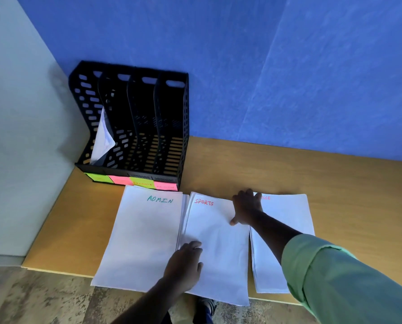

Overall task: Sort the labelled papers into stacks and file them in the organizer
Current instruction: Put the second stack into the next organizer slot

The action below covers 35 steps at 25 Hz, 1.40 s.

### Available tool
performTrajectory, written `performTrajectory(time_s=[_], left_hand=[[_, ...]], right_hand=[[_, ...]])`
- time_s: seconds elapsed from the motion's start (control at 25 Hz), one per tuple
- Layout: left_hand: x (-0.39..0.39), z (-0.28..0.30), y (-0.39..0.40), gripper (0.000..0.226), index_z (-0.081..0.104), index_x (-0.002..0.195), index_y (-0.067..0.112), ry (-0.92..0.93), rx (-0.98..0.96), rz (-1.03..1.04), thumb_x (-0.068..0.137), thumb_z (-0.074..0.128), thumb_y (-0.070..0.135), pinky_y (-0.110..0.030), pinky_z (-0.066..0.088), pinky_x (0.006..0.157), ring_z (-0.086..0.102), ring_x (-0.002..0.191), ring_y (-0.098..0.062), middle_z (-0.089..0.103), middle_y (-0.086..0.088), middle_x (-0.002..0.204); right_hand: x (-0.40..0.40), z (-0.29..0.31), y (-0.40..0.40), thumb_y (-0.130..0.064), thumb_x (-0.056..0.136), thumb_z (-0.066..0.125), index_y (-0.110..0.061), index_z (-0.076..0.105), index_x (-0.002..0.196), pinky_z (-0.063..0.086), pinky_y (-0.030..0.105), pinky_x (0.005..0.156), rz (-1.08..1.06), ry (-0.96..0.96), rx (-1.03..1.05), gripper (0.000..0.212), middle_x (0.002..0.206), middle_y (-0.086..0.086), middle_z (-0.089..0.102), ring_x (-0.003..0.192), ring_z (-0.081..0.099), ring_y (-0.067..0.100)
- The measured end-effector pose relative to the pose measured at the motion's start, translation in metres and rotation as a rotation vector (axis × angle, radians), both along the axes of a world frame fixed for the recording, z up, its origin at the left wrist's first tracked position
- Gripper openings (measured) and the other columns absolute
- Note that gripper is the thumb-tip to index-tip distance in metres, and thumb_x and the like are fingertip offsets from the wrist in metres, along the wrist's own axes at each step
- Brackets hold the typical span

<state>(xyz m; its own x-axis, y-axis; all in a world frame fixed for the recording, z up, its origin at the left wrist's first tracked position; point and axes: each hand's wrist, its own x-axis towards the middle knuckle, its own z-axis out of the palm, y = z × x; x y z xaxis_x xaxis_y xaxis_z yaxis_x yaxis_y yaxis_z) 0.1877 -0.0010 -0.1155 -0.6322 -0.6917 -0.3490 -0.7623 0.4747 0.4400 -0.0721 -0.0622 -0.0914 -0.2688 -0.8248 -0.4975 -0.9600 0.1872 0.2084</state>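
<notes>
Black organizer (134, 127) stands at the table's (312, 169) back left corner; its leftmost slot holds a curled paper (103, 139), the other three slots look empty. Coloured labels (132, 181) run along its front edge. Just in front of the organizer: ADMIN stack (144, 235). Right of that, SPORTS stack (218, 249), left hand (183, 265) flat on its lower left, fingers straight, gripping nothing. Right hand (246, 208) presses its top right corner, fingers spread. Farthest from the organizer: third stack (286, 216), label partly covered. Sorting looks finished; filing has barely begun.
</notes>
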Motion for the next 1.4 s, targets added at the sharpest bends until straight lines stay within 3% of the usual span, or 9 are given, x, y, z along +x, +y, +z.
performTrajectory(time_s=[0.12,0.32,0.52,0.64,0.8,0.96,1.12,1.24,1.4], left_hand=[[0.006,-0.007,0.001,0.041,0.055,0.132,0.017,0.045,-0.007,0.012,0.093,0.050,0.027,-0.024,0.040,0.105,0.038,0.135,-0.009,0.033,0.015,0.153],[0.005,0.004,-0.007,0.045,0.047,0.135,0.023,0.202,-0.041,0.076,0.091,0.055,0.024,-0.026,0.038,0.106,0.044,0.129,-0.014,0.044,0.007,0.142],[-0.008,0.034,-0.046,0.062,0.041,0.136,0.003,0.507,-0.237,0.496,0.081,0.071,0.008,-0.028,0.034,0.107,0.041,0.124,-0.018,0.043,-0.007,0.133],[-0.027,0.050,-0.070,0.018,0.062,0.111,0.011,0.604,0.007,0.476,0.093,0.060,0.014,-0.011,0.041,0.086,0.062,0.105,-0.020,0.065,0.006,0.104],[-0.041,0.064,-0.083,0.019,0.062,0.087,0.007,0.746,0.078,0.665,0.099,0.050,0.016,-0.039,0.047,0.066,0.063,0.078,-0.031,0.066,-0.011,0.077],[-0.046,0.081,-0.081,0.018,0.060,0.096,0.005,0.842,0.036,0.689,0.101,0.044,0.012,-0.048,0.048,0.075,0.059,0.077,-0.028,0.066,-0.011,0.083],[-0.060,0.099,-0.058,0.029,0.048,0.129,0.024,0.980,-0.121,0.545,0.105,0.035,0.013,-0.007,0.040,0.085,0.056,0.099,0.012,0.059,0.032,0.109],[-0.066,0.103,-0.055,0.032,0.038,0.131,0.042,1.046,-0.141,0.491,0.104,0.031,0.027,-0.014,0.045,0.082,0.062,0.097,-0.012,0.062,0.004,0.108],[-0.061,0.086,-0.059,0.029,0.046,0.126,0.021,0.951,-0.121,0.518,0.099,0.041,0.012,-0.013,0.041,0.084,0.062,0.099,-0.026,0.061,-0.015,0.104]], right_hand=[[0.002,0.000,0.005,-0.053,0.070,0.082,-0.022,0.063,0.122,0.040,0.042,0.097,0.013,-0.029,-0.072,0.063,0.122,0.002,0.060,0.122,0.050,0.027],[-0.004,0.008,0.039,-0.021,0.079,0.074,-0.028,0.060,0.090,0.056,0.036,0.077,-0.291,-0.493,-0.349,0.019,0.088,-0.005,0.071,0.086,0.066,0.023],[-0.028,0.049,0.064,-0.021,0.072,0.084,-0.029,0.061,0.077,0.049,0.027,0.066,-0.302,-0.718,-0.543,0.025,0.077,-0.017,0.068,0.068,0.061,0.007],[-0.032,0.083,0.060,-0.014,0.067,0.091,-0.030,0.065,0.079,0.043,0.012,0.060,-0.465,-0.980,-0.779,0.033,0.078,-0.017,0.069,0.066,0.061,0.000],[-0.026,0.105,0.052,0.001,0.073,0.088,-0.016,0.068,0.107,0.058,0.021,0.069,-0.751,-1.421,-1.031,0.042,0.099,0.001,0.079,0.082,0.074,0.010],[0.007,0.085,0.057,-0.006,0.093,0.068,-0.018,0.070,0.106,0.059,0.041,0.082,-0.761,-1.161,-0.906,0.017,0.098,-0.001,0.078,0.095,0.073,0.023],[0.067,0.071,0.059,-0.013,0.100,0.057,-0.021,0.068,0.108,0.056,0.035,0.080,-0.841,-1.045,-1.096,0.016,0.097,-0.003,0.074,0.095,0.070,0.021],[0.094,0.083,0.065,-0.017,0.100,0.056,-0.053,0.058,0.112,0.052,0.012,0.080,-0.715,-1.052,-1.269,0.038,0.103,-0.028,0.068,0.100,0.065,-0.002],[0.094,0.077,0.083,-0.007,0.094,0.057,-0.059,0.052,0.114,0.045,0.004,0.082,-0.584,-0.949,-1.277,0.056,0.111,-0.032,0.064,0.105,0.063,-0.004]])
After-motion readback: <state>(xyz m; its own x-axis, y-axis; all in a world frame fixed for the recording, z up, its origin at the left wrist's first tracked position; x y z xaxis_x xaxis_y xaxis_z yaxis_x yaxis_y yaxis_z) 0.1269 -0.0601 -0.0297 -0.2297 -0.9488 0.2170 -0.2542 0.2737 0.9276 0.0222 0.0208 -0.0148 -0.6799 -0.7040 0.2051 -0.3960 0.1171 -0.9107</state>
